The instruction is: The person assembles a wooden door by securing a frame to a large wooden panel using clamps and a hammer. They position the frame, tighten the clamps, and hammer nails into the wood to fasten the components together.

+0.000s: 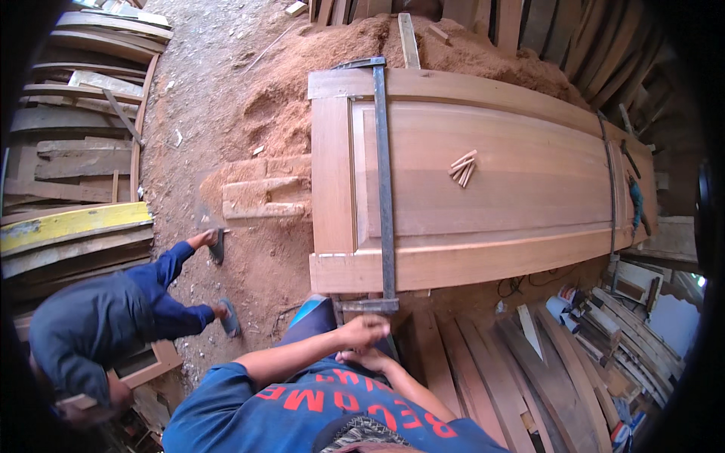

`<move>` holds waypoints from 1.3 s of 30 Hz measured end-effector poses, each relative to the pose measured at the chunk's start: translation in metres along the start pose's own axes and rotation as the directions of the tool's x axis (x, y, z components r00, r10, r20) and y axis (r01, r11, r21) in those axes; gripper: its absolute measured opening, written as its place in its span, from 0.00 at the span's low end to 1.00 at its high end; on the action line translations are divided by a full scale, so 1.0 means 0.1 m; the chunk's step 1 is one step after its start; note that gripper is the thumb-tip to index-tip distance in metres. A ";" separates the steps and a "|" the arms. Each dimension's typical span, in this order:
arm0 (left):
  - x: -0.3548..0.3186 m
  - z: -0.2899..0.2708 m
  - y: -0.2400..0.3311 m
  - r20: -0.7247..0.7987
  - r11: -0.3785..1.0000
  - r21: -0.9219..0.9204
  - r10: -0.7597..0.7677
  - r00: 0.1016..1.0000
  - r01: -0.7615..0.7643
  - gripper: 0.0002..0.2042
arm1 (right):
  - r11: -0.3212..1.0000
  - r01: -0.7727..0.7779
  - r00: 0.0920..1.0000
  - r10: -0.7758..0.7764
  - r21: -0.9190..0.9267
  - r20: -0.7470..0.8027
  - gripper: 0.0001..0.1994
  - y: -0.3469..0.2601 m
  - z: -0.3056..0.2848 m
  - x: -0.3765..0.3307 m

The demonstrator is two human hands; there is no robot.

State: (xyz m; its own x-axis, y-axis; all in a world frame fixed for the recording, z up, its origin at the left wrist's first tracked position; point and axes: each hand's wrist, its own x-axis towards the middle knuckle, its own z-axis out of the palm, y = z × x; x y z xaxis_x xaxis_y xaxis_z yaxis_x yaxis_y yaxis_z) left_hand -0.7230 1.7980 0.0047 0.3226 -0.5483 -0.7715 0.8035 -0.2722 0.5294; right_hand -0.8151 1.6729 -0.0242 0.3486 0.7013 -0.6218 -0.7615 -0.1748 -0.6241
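Observation:
A wooden door panel [483,189] lies flat in front of me, with a long metal bar clamp [384,181] across its left end. The clamp's near jaw [368,305] sticks out past the door's near edge. Just below that jaw is my left hand [365,331], its fingers closed; whatever they grip is hidden. My right hand [364,358] is curled close under the left one, near my shirt, and its contents are hidden too. Several short wooden pegs [464,167] rest in a loose pile on the middle of the panel.
A second clamp [610,181] spans the door's right end, near a teal cloth [636,200]. Reddish sawdust [279,113] heaps behind the door. Boards are stacked on the left [83,166] and lower right [483,370]. Another person [113,309] bends over wood at the left.

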 end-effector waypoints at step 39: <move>2.31 -5.00 4.67 0.388 -0.369 0.921 0.896 0.215 -0.124 0.27 | 0.933 0.211 0.301 0.221 0.291 -0.928 0.21 -0.43 0.21 -0.06</move>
State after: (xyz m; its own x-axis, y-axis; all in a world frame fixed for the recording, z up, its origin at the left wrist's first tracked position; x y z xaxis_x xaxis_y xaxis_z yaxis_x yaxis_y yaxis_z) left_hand -0.0233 1.9393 -0.1022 0.5951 -0.6690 0.4453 -0.7975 -0.5598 0.2249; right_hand -0.7962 1.6907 0.0169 0.4439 -0.4682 -0.7640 -0.7958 0.1861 -0.5763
